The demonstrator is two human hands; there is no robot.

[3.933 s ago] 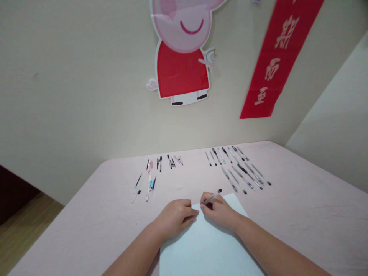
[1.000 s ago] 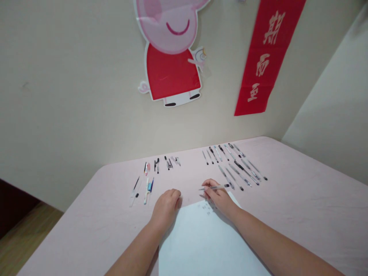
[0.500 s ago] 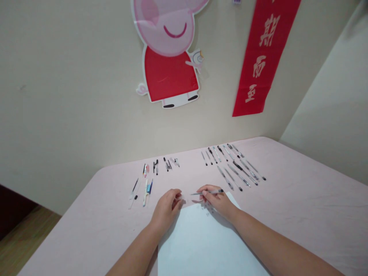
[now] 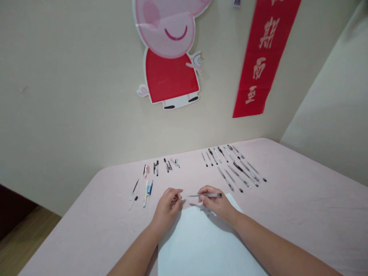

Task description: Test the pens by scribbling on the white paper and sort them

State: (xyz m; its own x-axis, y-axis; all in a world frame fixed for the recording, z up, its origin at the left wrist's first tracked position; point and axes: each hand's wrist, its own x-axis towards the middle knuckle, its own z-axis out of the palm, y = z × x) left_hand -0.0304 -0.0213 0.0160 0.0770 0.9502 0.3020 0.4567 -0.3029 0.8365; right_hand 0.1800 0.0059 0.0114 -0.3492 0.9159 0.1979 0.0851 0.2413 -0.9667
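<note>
My right hand (image 4: 214, 202) grips a clear-barrelled pen (image 4: 212, 194) with a dark end. The pen lies nearly level, its thin tip pointing left toward my other hand. Facing it, my left hand (image 4: 167, 207) has its fingers curled in a pinch around something small and pale that I cannot make out. A short gap parts the pen tip from the left fingers. Under both wrists lies a white sheet of paper (image 4: 207, 245), with faint marks near its top edge partly covered by my right hand.
Several pens (image 4: 243, 174) lie in rows at the back right of the pink-covered table (image 4: 301, 214). At the left are pen parts (image 4: 167, 165), a blue-and-white pen (image 4: 148, 189) and a clear pen part (image 4: 133, 203). A wall (image 4: 86, 96) stands behind the table.
The pen in my right hand has moved slightly left and down, from a slight tilt to nearly level, and its tip is closer to my left fingers. My left hand has hardly moved.
</note>
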